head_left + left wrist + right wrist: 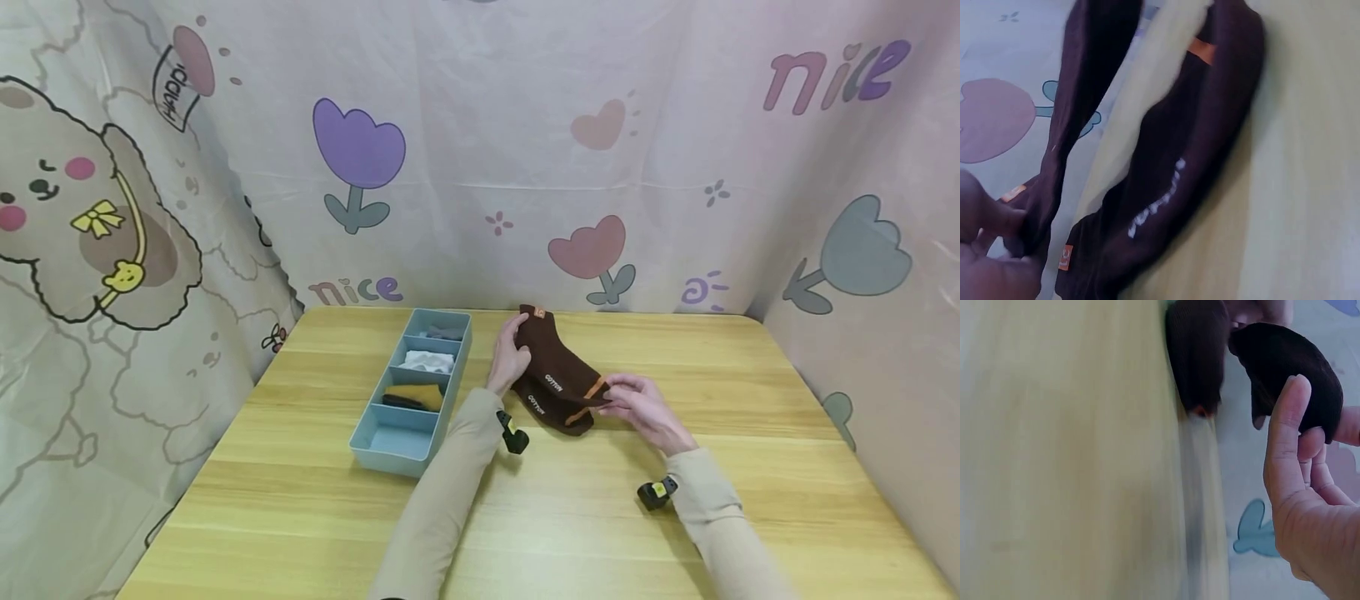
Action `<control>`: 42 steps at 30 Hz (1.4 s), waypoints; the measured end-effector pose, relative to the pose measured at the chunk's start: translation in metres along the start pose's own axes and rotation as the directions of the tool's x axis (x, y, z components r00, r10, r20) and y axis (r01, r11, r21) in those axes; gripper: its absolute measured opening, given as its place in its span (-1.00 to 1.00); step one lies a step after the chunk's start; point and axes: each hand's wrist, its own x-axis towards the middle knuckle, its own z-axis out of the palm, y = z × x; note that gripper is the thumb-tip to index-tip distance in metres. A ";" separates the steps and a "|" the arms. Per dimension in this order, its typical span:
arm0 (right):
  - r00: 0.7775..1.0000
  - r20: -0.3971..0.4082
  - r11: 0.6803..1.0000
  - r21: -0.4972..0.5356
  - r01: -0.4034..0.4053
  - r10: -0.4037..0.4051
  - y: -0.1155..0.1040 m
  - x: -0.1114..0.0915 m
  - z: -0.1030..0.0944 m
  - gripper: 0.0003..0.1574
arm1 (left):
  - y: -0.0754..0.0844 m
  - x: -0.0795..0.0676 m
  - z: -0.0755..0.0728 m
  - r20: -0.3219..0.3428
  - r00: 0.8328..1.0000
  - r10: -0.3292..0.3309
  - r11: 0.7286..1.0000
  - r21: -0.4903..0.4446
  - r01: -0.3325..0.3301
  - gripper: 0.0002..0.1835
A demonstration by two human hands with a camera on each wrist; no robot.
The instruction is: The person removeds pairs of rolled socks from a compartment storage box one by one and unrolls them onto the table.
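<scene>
Presently, the right hand (pixel 641 408) is pinching the striped end of a brown sock (pixel 558 354) between thumb and fingers. Between the hands and partly under that sock, a second sock (pixel 543 410) is lying on the table (pixel 570 533). The left hand (pixel 510 360), farther off, is gripping the brown sock near its orange label (pixel 540 312). Left of the left hand, a blue box (pixel 390 460) is standing; three compartments are holding, near to far, a yellow-and-dark bundle (pixel 422 395), white cloth (pixel 427 361) and grey cloth (pixel 444 332). Beyond both hands, a printed curtain (pixel 465 167) is hanging.
</scene>
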 end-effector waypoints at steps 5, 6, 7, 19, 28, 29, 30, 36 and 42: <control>0.999 -0.046 0.999 0.042 0.010 -0.008 -0.006 -0.010 -0.017 -0.58 | -0.013 0.007 0.010 0.141 0.990 -0.010 0.994 -0.110 0.026 -0.18; 0.998 -0.062 0.999 0.042 0.011 -0.008 -0.006 -0.011 -0.019 -0.58 | -0.013 0.008 0.012 0.169 0.985 -0.023 0.992 -0.115 0.042 -0.16; 0.997 -0.078 0.999 0.041 0.011 -0.008 -0.007 -0.013 -0.021 -0.59 | -0.012 0.007 0.014 0.194 0.980 -0.041 0.991 -0.120 0.065 -0.15; 0.979 -0.203 0.999 0.028 -0.031 0.036 -0.004 -0.015 -0.029 -0.68 | 0.006 0.004 0.037 0.202 0.947 -0.249 0.968 0.027 0.249 -0.17; 0.959 -0.279 0.998 -0.021 -0.063 0.055 -0.006 -0.012 -0.028 -0.67 | 0.002 0.006 0.049 0.190 0.947 -0.260 0.965 0.084 0.248 -0.21; 0.957 -0.283 0.997 -0.031 -0.070 0.059 -0.007 -0.012 -0.028 -0.63 | 0.002 0.006 0.050 0.191 0.946 -0.262 0.964 0.090 0.249 -0.21; 0.956 -0.288 0.996 -0.039 -0.076 0.061 -0.007 -0.011 -0.028 -0.60 | 0.002 0.005 0.050 0.188 0.947 -0.261 0.964 0.103 0.245 -0.21; 0.940 -0.337 0.977 -0.184 -0.112 0.045 -0.008 -0.010 -0.024 -0.41 | 0.009 -0.002 0.047 0.202 0.960 -0.192 0.973 0.167 0.160 -0.24; 0.897 -0.367 0.743 -0.666 -0.067 -0.248 -0.008 -0.009 -0.007 -0.50 | 0.015 -0.013 0.033 0.209 0.971 -0.115 0.943 0.331 0.040 -0.36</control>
